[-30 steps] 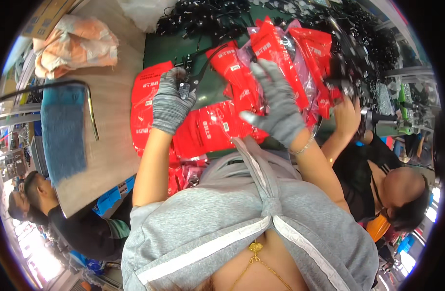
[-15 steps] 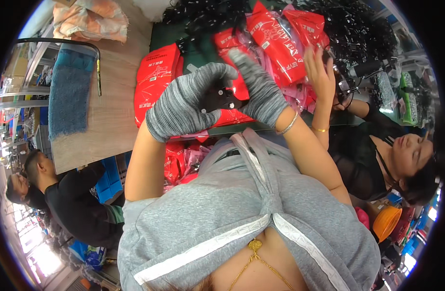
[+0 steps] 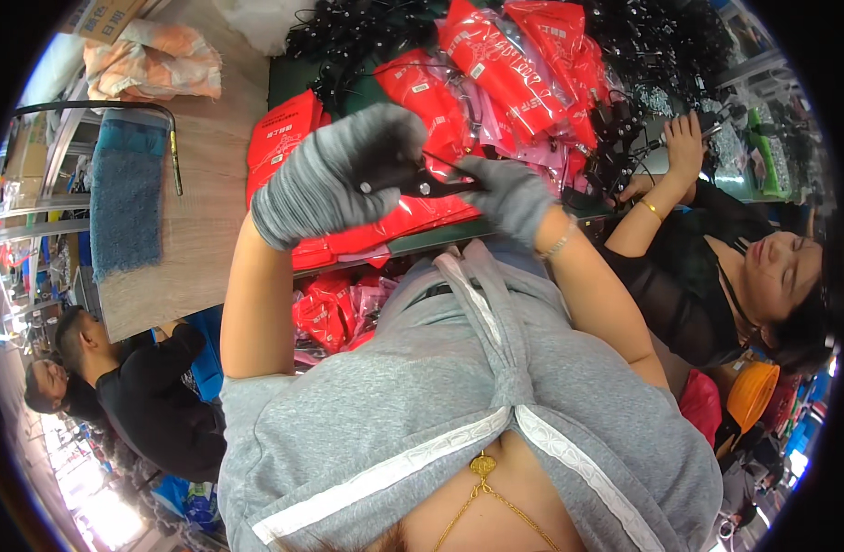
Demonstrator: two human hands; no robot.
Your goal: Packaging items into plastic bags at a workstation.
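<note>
Both my hands wear grey striped knit gloves and are raised over red packages. My left hand [image 3: 325,175] curls around one end of a black strap-like piece [image 3: 431,187] with shiny round metal studs. The other end is gripped by my right hand [image 3: 516,201], its fingers closed, so the piece stretches between the two. Its full shape is partly hidden by the gloves. Below and behind it lies a row of flat red bags [image 3: 362,237]. Farther off, more red packages [image 3: 495,69] are piled over pink ones [image 3: 509,129].
A heap of black straps with metal parts [image 3: 666,46] covers the far right. On the right, a co-worker's hand [image 3: 684,147] works beside it. At left, a wooden tabletop [image 3: 224,175] bears a blue towel [image 3: 127,198] and patterned cloth [image 3: 155,63]. More red bags [image 3: 330,317] sit below the table edge.
My hands have spread slightly apart, with the right moving right and down, and the black piece is drawn out between them. The co-worker's raised hand has moved away to the right.
</note>
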